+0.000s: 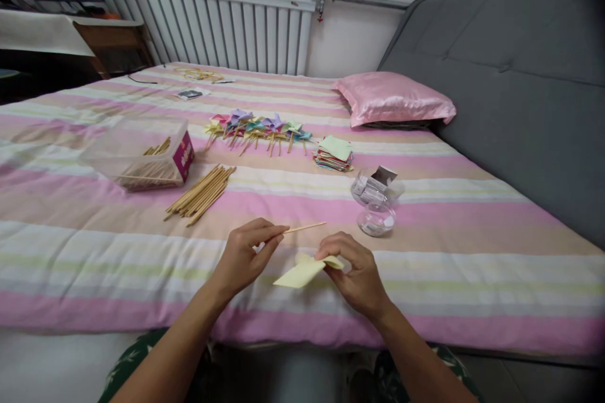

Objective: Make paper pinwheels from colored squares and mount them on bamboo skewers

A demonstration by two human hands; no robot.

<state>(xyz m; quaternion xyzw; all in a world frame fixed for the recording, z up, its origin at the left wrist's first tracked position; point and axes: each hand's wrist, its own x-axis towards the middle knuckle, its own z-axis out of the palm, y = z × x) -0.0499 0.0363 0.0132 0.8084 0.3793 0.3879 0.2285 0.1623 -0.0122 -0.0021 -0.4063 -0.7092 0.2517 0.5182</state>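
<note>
A thin wooden stick [306, 227] is pinched in my left hand [250, 252], its free end pointing right. My right hand [352, 271] grips a pale yellow paper pinwheel [300, 274] with folded-over blades; the fingers hide its middle. Stick and paper are apart, both held above the front of the bed. Ahead and to the left lies a bundle of wooden sticks [202, 194]. Finished pinwheels [258, 127] in several colours rest in a heap farther back. Right of them is a stack of coloured paper squares [333, 152].
A clear plastic box [137, 145] with sticks inside stands at left. Two small clear containers, one with small packets [373, 187] and one low round tub [377, 220], sit right of my hands. A pink pillow [394, 99] lies by the grey headboard [510, 69] on the striped bed [449, 271].
</note>
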